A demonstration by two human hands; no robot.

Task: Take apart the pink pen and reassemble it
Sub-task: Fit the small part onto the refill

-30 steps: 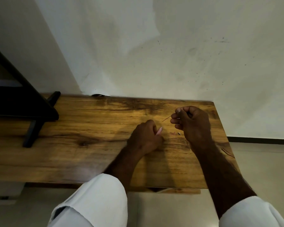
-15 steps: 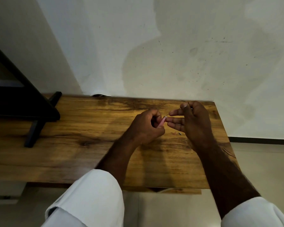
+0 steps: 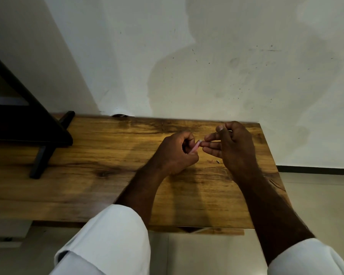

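My left hand (image 3: 175, 153) is closed around the pink pen barrel (image 3: 195, 147), which sticks out up and to the right from the fist. My right hand (image 3: 229, 147) meets the barrel's open end with its fingertips pinched together; the thin refill seen earlier is hidden between those fingers or inside the barrel. Both hands hover above the wooden table (image 3: 107, 175). A small dark pen part (image 3: 217, 161) with a reddish bit beside it lies on the wood just under my right hand.
A black stand (image 3: 42, 139) with a slanted leg occupies the table's left end. The white wall rises directly behind the table. The table's right edge is close to my right hand, with pale floor (image 3: 316, 205) beyond it.
My left hand rose off the table with the pink barrel. My right hand, which held the thin refill apart, came left until its fingertips met the barrel's end.
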